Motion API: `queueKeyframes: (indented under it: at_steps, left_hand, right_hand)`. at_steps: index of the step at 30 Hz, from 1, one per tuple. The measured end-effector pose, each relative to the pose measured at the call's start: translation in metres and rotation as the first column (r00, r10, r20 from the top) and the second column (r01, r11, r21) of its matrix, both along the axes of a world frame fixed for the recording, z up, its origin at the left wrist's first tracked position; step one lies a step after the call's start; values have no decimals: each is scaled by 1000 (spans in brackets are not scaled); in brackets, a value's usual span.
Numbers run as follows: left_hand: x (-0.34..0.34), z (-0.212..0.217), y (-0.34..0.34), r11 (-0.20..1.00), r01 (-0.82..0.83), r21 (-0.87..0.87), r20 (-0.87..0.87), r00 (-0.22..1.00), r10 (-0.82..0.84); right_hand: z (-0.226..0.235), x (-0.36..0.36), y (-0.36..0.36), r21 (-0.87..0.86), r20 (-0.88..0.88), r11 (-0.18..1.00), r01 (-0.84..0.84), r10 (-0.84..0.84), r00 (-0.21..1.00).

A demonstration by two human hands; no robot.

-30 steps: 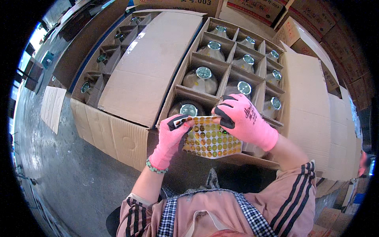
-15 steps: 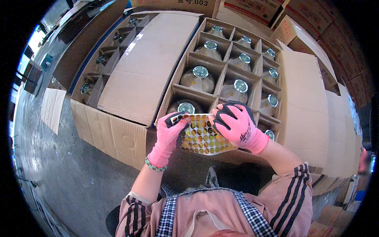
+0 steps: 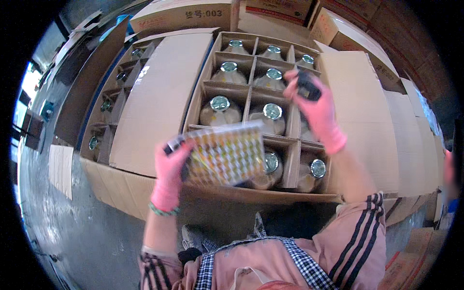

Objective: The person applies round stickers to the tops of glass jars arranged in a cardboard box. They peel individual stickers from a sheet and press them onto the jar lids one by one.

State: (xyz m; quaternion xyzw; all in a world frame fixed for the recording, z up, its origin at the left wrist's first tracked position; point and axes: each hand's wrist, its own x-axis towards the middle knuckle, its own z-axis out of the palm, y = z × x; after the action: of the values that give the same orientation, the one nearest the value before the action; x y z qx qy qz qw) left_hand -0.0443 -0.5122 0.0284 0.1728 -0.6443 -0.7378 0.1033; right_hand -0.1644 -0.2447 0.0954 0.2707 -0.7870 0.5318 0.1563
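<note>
My left hand (image 3: 172,157), in a pink glove with dark fingertips, grips the left edge of a sheet of round gold stickers (image 3: 224,154). The sheet is blurred and covers part of the carton's near left corner. My right hand (image 3: 314,101), gloved the same way, is raised over the right side of the open carton (image 3: 270,194). Its thumb and fingers are pinched together; anything between them is too small to make out. Glass bottles with shiny round tops stand upright in the carton's compartments; one bottle (image 3: 270,77) is just left of my right fingertips.
To the left stands a second carton (image 3: 121,183) of similar bottles, partly covered by a cardboard flap (image 3: 154,96). Another flap (image 3: 355,111) spreads out on the right. Closed cartons (image 3: 188,17) stand behind. A loose cardboard piece (image 3: 61,169) lies on the floor.
My right hand has let go of the sticker sheet and moved up and away over the bottles. My left hand has shifted left and slightly down, still with the sheet.
</note>
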Motion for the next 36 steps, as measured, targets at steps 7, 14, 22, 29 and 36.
queueKeyframes:
  at_steps: [7, 14, 22, 29, 36]
  left_hand:
    - [-146, -12, -80, 979, 200, 46, -188, 964, -188]
    - [-154, -35, -77, 987, 98, 128, -162, 984, -77]
    - [-156, -34, -75, 981, 184, 65, -67, 981, -179]
    - [-152, -31, -71, 983, 144, 113, -75, 988, -136]
    - [-153, -18, -59, 989, 130, 65, -36, 991, -128]
  right_hand:
    - [-48, -188, 111, 165, 153, 884, 438, -462, 874]
    - [-65, -240, 101, 779, -124, 434, 453, -601, 790]
    - [-82, -296, 101, 984, -121, 74, 161, -381, 917]
    - [-86, -296, 84, 977, -205, -105, 185, -236, 950]
    - [-91, -293, 88, 712, -627, 250, 656, -196, 754]
